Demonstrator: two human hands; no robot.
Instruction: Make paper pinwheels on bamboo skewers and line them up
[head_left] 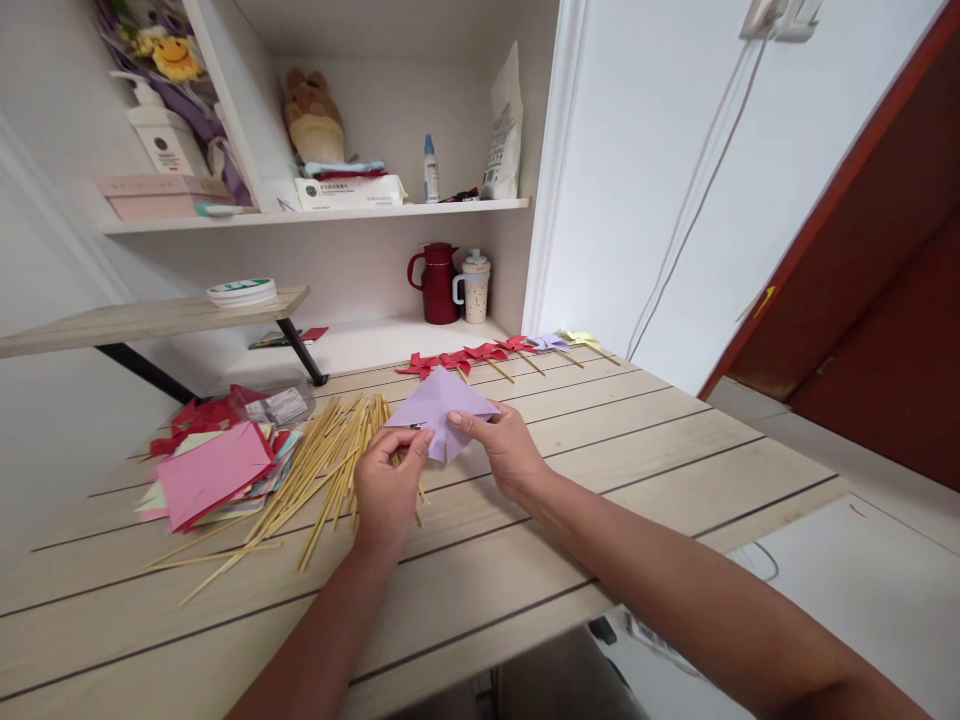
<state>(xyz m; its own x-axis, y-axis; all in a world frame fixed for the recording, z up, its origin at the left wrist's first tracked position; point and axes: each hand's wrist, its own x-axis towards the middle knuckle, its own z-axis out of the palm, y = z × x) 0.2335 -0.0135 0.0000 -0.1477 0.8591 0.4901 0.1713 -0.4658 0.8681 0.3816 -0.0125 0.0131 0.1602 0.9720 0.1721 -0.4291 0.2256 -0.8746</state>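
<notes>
A folded lilac paper square [437,402] is held just above the wooden table [615,440]. My left hand [388,488] pinches its left side, with a small metal pin or tool tip at the fingertips. My right hand [504,447] grips the paper's lower right part with thumb and fingers. Under my left hand lies a loose pile of bamboo sticks [322,470]. A stack of coloured paper sheets [214,475], pink on top, sits to the left of the sticks.
A row of finished paper pinwheels [487,354], mostly red, lies along the table's far edge. A clear bag [277,405] rests behind the paper stack. A red jug [437,283] and cup [475,287] stand on the shelf behind. The table edge drops off at right.
</notes>
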